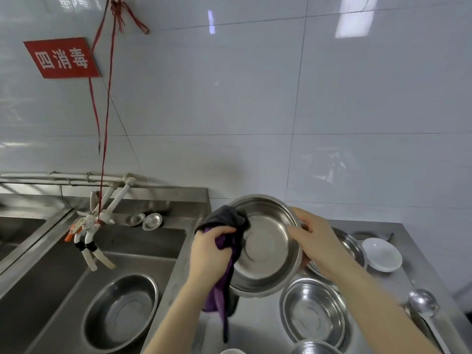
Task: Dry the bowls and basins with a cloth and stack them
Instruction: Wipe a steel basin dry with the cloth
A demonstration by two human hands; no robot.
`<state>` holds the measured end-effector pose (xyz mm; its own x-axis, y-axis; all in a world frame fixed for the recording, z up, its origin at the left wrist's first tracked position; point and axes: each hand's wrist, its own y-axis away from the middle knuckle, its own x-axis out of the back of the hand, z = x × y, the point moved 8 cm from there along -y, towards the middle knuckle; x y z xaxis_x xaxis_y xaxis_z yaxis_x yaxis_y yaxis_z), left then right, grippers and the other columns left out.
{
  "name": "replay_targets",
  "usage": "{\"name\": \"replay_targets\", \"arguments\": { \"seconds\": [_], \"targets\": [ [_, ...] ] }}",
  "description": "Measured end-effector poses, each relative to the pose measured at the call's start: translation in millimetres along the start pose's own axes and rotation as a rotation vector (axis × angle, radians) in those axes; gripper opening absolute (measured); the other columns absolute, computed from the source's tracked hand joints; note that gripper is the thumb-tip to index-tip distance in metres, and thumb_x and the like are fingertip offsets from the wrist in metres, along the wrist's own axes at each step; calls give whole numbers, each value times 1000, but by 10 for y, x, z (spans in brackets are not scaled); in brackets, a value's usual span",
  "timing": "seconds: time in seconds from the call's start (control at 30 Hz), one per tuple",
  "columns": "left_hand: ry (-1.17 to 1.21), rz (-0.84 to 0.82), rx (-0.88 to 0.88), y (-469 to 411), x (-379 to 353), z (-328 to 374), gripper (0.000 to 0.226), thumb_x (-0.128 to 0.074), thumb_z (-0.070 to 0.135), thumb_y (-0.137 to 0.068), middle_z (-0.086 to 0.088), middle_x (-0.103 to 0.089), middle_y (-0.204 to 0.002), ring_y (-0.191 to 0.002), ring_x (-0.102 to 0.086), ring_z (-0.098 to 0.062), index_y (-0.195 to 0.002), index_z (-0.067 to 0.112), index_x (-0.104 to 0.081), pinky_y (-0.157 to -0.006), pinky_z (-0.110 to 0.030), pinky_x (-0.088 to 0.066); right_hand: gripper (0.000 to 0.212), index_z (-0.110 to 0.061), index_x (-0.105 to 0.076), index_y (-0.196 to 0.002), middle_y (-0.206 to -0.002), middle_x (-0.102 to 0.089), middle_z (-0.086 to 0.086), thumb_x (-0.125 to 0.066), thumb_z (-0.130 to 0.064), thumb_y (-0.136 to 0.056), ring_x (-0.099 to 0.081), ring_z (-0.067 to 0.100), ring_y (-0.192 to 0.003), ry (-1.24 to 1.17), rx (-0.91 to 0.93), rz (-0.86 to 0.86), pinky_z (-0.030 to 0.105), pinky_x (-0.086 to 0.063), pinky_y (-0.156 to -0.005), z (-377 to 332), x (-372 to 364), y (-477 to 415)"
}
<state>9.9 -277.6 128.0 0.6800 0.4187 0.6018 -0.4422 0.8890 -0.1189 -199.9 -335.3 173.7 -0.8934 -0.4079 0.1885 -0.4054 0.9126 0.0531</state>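
Far left: red sign point(62, 58) on the tiled wall, red string point(104, 139) dangling down to a taped-up white tap point(92, 226). Below that, a steel sink point(51, 290) with one wet-looking basin in the sink point(122, 312) sitting on the bottom, plus two small drain plugs point(143, 221) on the sink's back ledge.

Moving right to the action: left hand point(212, 249) clenched around a bunched purple-and-grey cloth point(229, 241), pressing it over the left rim of the held basin point(268, 246), tail of the cloth hanging down toward the desk point(255, 328). Held basin up in the air above the desk's left edge, tipped so the open side faces the camera. Right hand point(316, 241) clamped on the opposite rim, thumb inside, fingers wrapped behind.

So the key bit: basin sandwiched between both hands, cloth side left, steadying side right. Looks like mid-wipe, inside still to be swept probably. Stacking spot lies down and to the right of the basin, so the right hand is the nearer one for setting it down.

On the desk under and right of the hands: flat steel basin point(314, 312) near the front, another steel basin point(350, 249) further back, mostly hidden behind the right wrist. Can't tell whether those are dried already. Further right, white bowl point(383, 254) toward the back right corner, steel ladle point(421, 307) along the right edge. Two more rims poking in at the front edge, too cropped to call.
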Motion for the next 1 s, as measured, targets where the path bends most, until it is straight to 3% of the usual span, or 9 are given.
{"name": "replay_targets", "arguments": {
  "seconds": [0.17, 0.3, 0.47, 0.53, 0.6, 0.7, 0.83, 0.9, 1.0],
  "targets": [
    [106, 122, 209, 376, -138, -122, 46, -60, 3, -84, -1, -35, -119, -83, -48, -4, -118, 34, -57, -77, -11, -34, 55, -44, -69, -106, -88, -60, 31, -45, 2, -88, -68, 43, -61, -60, -9, 56, 49, -59, -51, 120, -128, 81],
    [2, 284, 182, 418, 4, -61, 43, -62, 6, -83, 6, -16, -119, -106, -36, -15, -118, 31, -63, -85, -18, -31, 58, -43, -70, -108, -87, -52, 34, -45, 5, -88, -65, 36, -57, -137, -3, 66, 41, -58, -50, 138, -166, 152],
    [-183, 365, 112, 350, 160, 110, 39, -68, 15, -82, 1, -8, -146, -120, -24, -22, -114, 35, -63, -74, -31, -43, 58, -38, -68, -115, -85, -59, 21, -44, 8, -89, -66, 23, -57, -204, 60, 110, 42, -57, -51, 83, -207, 195],
    [-147, 289, 41, 243, 167, 126, 40, -69, 12, -80, 2, -15, -146, -122, -37, -24, -114, 33, -63, -78, -28, -41, 60, -39, -68, -116, -86, -59, 23, -43, 8, -89, -66, 24, -57, -224, 59, 103, 40, -57, -52, 60, -202, 203],
    [-86, 149, -17, 114, 145, 121, 43, -67, 8, -79, 2, -33, -128, -106, -54, -22, -116, 31, -63, -78, -21, -39, 61, -40, -69, -115, -87, -60, 27, -44, 8, -88, -68, 31, -59, -199, 37, 61, 42, -58, -53, 42, -160, 201],
    [-143, 10, -133, -45, 196, 180, 41, -66, 7, -77, 7, -39, -101, -86, -54, -14, -106, 36, -64, -70, -11, -37, 57, -35, -73, -104, -78, -60, 23, -44, 10, -84, -66, 36, -61, -122, -35, -50, 43, -59, -53, 40, -59, 174],
    [-283, -286, -337, -130, 51, 341, 35, -70, 11, -75, 7, -41, -93, -83, -52, -10, -94, 40, -66, -78, -20, -44, 48, -18, -72, -109, -62, -61, 2, -44, 11, -84, -62, 25, -52, 52, -160, -266, 35, -55, -45, 41, 0, 76],
    [-262, -289, -342, -162, 32, 376, 35, -70, 11, -77, 7, -42, -93, -84, -52, -9, -94, 41, -66, -78, -19, -44, 52, -24, -72, -109, -60, -62, 0, -43, 11, -84, -61, 23, -49, 82, -135, -244, 31, -52, -41, -29, 43, 13],
    [-152, -91, -306, -155, 145, 366, 37, -70, 8, -76, 7, -42, -94, -83, -52, -4, -96, 38, -68, -76, -6, -39, 53, -33, -71, -108, -60, -61, 0, -44, 7, -86, -59, 22, -46, 107, -26, -136, 28, -50, -39, -137, 60, -16]
  ]
}}
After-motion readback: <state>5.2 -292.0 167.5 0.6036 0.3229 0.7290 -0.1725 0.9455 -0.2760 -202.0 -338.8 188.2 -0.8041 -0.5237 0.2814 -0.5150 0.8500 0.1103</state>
